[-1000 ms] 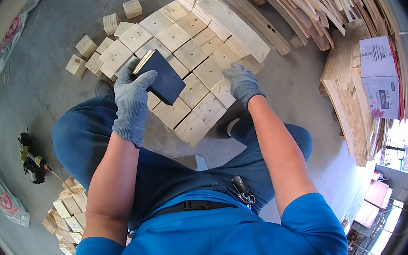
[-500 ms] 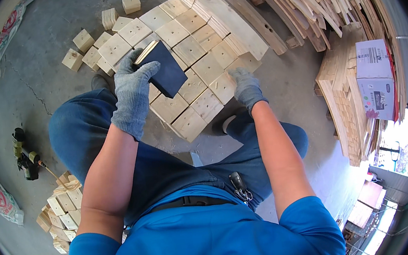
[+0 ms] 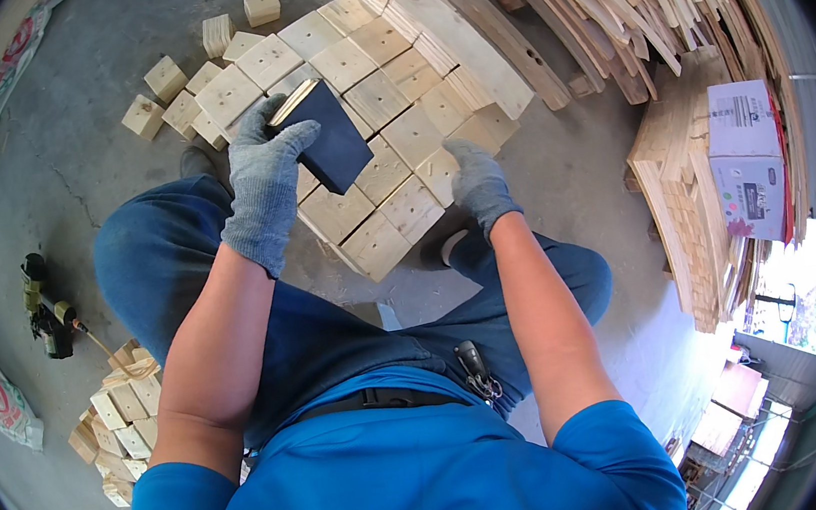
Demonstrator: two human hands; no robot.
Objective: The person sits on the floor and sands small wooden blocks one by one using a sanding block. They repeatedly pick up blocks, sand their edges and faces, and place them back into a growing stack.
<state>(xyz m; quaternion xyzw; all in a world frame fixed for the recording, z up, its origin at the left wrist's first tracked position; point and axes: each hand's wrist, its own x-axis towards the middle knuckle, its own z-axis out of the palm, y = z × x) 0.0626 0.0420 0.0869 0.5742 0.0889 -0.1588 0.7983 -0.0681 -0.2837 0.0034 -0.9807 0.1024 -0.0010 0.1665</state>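
My left hand, in a grey knit glove, grips a dark navy rectangular block with a pale edge. Its thumb lies over the dark face, and the fingers wrap the far side. The block is tilted above a slab of pale wooden blocks laid side by side, many with small dark holes. Over the slab's right edge, my gloved right hand is open with nothing seen in it. Its fingers point away from me at the blocks, though I cannot tell whether they touch.
Loose wooden blocks lie beyond the slab at left. A long plank runs along its far right side. Stacked boards and a white carton stand at right. A power tool and piled blocks are at left.
My right hand has drawn back a little toward me and to the left across the blocks. The left hand keeps its hold on the dark block, almost unmoved.
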